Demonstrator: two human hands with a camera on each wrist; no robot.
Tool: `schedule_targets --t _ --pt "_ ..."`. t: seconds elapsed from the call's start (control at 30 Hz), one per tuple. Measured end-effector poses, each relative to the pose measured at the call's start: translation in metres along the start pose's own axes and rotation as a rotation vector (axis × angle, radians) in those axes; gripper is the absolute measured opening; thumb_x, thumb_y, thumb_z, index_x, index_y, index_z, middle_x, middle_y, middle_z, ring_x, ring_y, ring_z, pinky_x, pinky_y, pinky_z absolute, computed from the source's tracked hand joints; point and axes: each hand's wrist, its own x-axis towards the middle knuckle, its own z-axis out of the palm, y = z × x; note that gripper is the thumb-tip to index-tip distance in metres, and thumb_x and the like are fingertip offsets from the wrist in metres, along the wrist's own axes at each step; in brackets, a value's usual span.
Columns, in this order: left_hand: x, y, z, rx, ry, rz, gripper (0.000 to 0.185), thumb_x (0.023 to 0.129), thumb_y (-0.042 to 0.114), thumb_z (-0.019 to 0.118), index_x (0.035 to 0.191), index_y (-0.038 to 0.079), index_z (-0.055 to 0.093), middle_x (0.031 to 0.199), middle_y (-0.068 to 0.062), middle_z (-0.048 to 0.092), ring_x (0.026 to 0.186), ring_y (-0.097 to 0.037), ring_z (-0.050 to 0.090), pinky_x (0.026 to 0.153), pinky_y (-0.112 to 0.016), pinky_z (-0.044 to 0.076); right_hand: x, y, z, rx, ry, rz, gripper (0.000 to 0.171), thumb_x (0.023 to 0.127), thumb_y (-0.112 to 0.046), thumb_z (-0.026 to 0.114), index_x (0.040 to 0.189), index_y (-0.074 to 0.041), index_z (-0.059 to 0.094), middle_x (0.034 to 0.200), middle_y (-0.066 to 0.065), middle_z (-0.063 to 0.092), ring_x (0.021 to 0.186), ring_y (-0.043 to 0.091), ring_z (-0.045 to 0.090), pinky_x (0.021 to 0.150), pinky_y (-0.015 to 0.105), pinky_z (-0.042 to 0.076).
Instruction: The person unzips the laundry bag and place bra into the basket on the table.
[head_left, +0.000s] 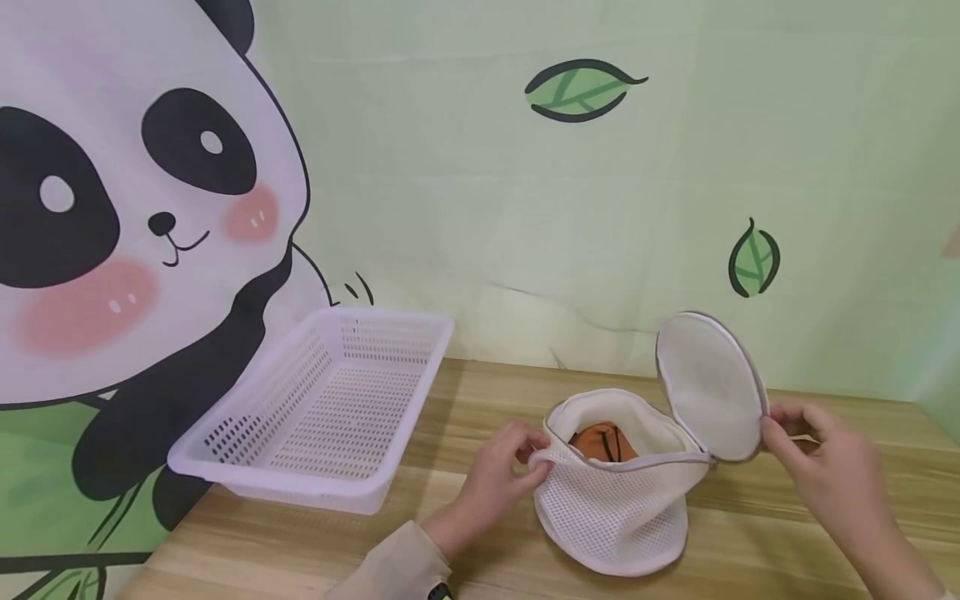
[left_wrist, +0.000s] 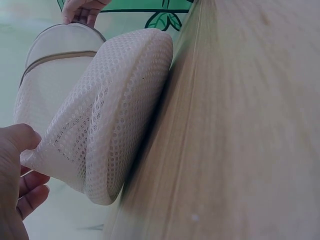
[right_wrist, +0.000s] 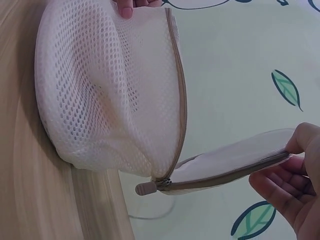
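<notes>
A white mesh laundry bag [head_left: 615, 508] stands on the table with its round zippered lid [head_left: 708, 387] folded up and back to the right. Through its mouth shows a piece of orange-brown cloth [head_left: 600, 442] with dark straps or cords. My left hand [head_left: 501, 471] pinches the bag's rim on the left side between thumb and fingers. On the other side, my right hand [head_left: 828, 454] pinches the lid's outer edge. In the right wrist view a zipper pull [right_wrist: 146, 188] hangs at the corner where lid and bag meet.
To the left sits a white plastic basket [head_left: 405, 408] with slotted walls, its near end by the table's left edge. The wooden table [head_left: 480, 558] backs onto a pale green wall covering [head_left: 450, 167] printed with a panda and leaves.
</notes>
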Motion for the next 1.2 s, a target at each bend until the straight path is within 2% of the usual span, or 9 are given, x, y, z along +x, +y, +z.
schedule_targets --t 0.13,0.33,0.43,0.57,0.67,0.83,1.07,1.2 --pt "0.000 0.001 -0.001 -0.007 0.001 0.003 0.022 0.079 0.004 0.073 0.097 0.005 0.060 0.092 -0.007 0.063 0.079 -0.015 0.059 0.071 -0.016 0.052 -0.002 0.005 0.000 -0.002 -0.016 0.024 0.015 0.090 -0.009 0.063 0.097 0.005 0.065 0.074 -0.037 0.050 0.067 -0.023 0.051 0.057 0.002 0.044" --pt "0.000 0.003 -0.001 -0.003 -0.003 0.004 0.022 0.079 0.004 0.073 0.097 0.005 0.060 0.092 -0.007 0.063 0.078 -0.015 0.059 0.071 -0.016 0.052 -0.006 0.012 -0.002 -0.020 -0.043 0.080 0.020 0.093 -0.013 0.059 0.099 0.006 0.062 0.071 -0.019 0.060 0.062 -0.015 0.055 0.055 0.005 0.046" --pt "0.000 0.003 -0.001 0.002 -0.010 -0.005 0.021 0.080 0.004 0.073 0.097 0.005 0.060 0.092 -0.007 0.063 0.079 -0.015 0.059 0.071 -0.016 0.052 -0.009 0.017 -0.002 -0.009 -0.035 0.082 0.020 0.093 -0.011 0.059 0.099 0.008 0.062 0.069 -0.021 0.059 0.059 -0.014 0.055 0.053 0.006 0.047" --pt "0.000 0.004 -0.001 0.002 -0.012 -0.009 0.022 0.080 0.004 0.073 0.097 0.005 0.060 0.092 -0.006 0.063 0.079 -0.015 0.058 0.071 -0.017 0.052 -0.011 0.024 -0.002 0.007 -0.018 0.075 0.016 0.092 -0.007 0.060 0.096 0.008 0.062 0.067 -0.031 0.054 0.057 -0.014 0.054 0.052 0.007 0.046" --pt "0.000 0.004 -0.002 -0.001 -0.012 -0.012 0.022 0.080 0.004 0.073 0.097 0.005 0.060 0.092 -0.006 0.062 0.079 -0.015 0.058 0.071 -0.017 0.052 -0.013 0.028 -0.003 -0.003 -0.022 0.090 0.016 0.092 -0.008 0.059 0.096 0.008 0.062 0.066 -0.031 0.054 0.057 -0.014 0.054 0.051 0.008 0.045" --pt "0.001 0.005 -0.001 -0.004 -0.016 -0.021 0.021 0.080 0.003 0.073 0.096 0.005 0.060 0.092 -0.006 0.062 0.078 -0.015 0.058 0.070 -0.018 0.052 -0.014 0.034 -0.004 -0.011 -0.032 0.109 0.019 0.093 -0.009 0.058 0.097 0.009 0.061 0.065 -0.024 0.059 0.056 -0.011 0.054 0.049 0.011 0.048" --pt "-0.001 0.001 0.001 -0.008 0.000 -0.001 0.022 0.079 0.003 0.073 0.095 0.006 0.060 0.089 -0.005 0.061 0.077 -0.013 0.057 0.069 -0.021 0.053 -0.014 0.044 -0.003 -0.030 -0.039 0.121 0.019 0.093 -0.009 0.058 0.095 0.009 0.062 0.062 -0.024 0.056 0.055 -0.010 0.053 0.048 0.013 0.047" --pt "0.000 0.001 0.001 -0.009 0.002 -0.002 0.022 0.078 0.003 0.074 0.096 0.006 0.060 0.090 -0.005 0.061 0.077 -0.014 0.058 0.069 -0.023 0.054 -0.015 0.047 -0.004 -0.056 -0.057 0.159 0.021 0.094 -0.012 0.057 0.096 0.009 0.062 0.063 -0.013 0.061 0.055 -0.010 0.053 0.048 0.014 0.047"
